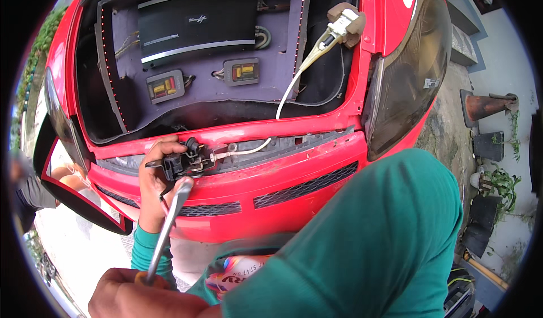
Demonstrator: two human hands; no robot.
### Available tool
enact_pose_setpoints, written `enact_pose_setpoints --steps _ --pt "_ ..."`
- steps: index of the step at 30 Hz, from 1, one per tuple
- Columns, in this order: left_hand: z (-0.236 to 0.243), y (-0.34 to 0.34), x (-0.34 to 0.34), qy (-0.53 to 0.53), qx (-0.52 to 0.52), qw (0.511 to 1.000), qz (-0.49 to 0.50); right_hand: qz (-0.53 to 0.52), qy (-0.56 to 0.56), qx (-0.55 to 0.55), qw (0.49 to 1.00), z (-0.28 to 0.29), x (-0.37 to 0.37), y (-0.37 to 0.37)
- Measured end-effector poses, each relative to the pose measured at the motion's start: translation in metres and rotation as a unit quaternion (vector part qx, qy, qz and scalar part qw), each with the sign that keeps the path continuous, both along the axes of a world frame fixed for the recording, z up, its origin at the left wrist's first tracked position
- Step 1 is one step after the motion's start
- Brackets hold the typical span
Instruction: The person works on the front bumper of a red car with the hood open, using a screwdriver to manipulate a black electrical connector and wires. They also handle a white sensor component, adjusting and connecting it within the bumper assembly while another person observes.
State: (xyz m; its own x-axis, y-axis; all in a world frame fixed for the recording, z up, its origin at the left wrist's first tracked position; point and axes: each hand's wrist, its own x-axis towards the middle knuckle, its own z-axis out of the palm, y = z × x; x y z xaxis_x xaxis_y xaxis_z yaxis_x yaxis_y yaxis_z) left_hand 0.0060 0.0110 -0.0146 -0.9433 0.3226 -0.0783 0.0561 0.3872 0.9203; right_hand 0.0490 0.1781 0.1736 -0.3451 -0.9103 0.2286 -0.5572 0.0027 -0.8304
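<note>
My left hand (150,185) is wrapped around a black latch mechanism (176,165) at the car's front lip, its fingers closed on it. A white-sheathed cable (249,149) runs from metal parts on the latch's right side over the red edge. It leads up to a whitish lever fitting (339,28) lying at the compartment's right side. In the lower left, my right hand (127,295) grips the orange handle of a screwdriver (166,233). The screwdriver's metal shaft points up, with its tip at the latch's lower edge beside my left fingers; whether it touches is unclear.
The open red compartment holds a black amplifier (198,26) and two fuse-like boxes, (166,86) the left box tilted. A dark headlight (410,69) stands right. A black-and-red panel (73,188) and another person (34,190) are at left. Plant pots (488,146) line the right wall.
</note>
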Motion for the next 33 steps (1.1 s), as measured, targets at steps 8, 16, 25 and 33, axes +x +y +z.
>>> enact_pose_setpoints --steps 8,16,25,33 --pt "-0.005 -0.002 -0.01 0.075 0.002 0.995 -0.065 -0.366 0.094 0.092 0.921 -0.087 -0.045 0.136" --pt "-0.008 -0.007 -0.009 0.038 0.024 0.997 -0.071 -0.312 0.036 0.042 0.949 -0.143 -0.077 0.131" --pt "-0.004 0.0 -0.006 -0.017 0.056 0.998 -0.016 -0.399 -0.13 -0.346 0.839 -0.125 -0.063 0.146" --pt "-0.004 0.005 -0.008 -0.01 0.064 0.998 -0.028 -0.368 0.028 -0.63 0.683 -0.108 -0.009 0.238"
